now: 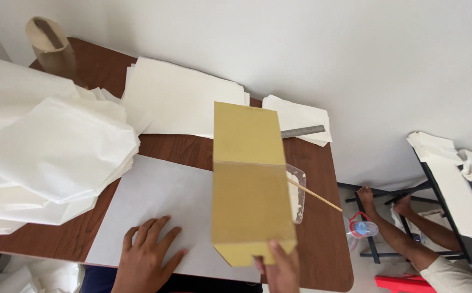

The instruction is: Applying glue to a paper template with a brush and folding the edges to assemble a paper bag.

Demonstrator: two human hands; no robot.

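Note:
My right hand [279, 268] grips the near edge of a long tan cardboard template [249, 179] and holds it tilted up above the table. It hangs over the right part of a white paper sheet [154, 201] lying flat on the brown wooden table [322, 255]. My left hand [146, 255] lies flat, fingers spread, on the near edge of that sheet. Behind the cardboard a clear plastic tray [296, 187] with white paste shows partly, and a thin wooden stick [317, 196] pokes out of it to the right.
Stacks of white paper lie at the left [46, 146], back middle [181, 97] and back right [301, 116]. A metal ruler [303, 131] rests on the back right stack. A tan roll [51, 46] stands in the far left corner. Another person's legs [404, 228] and a water bottle [361, 228] are on the floor at right.

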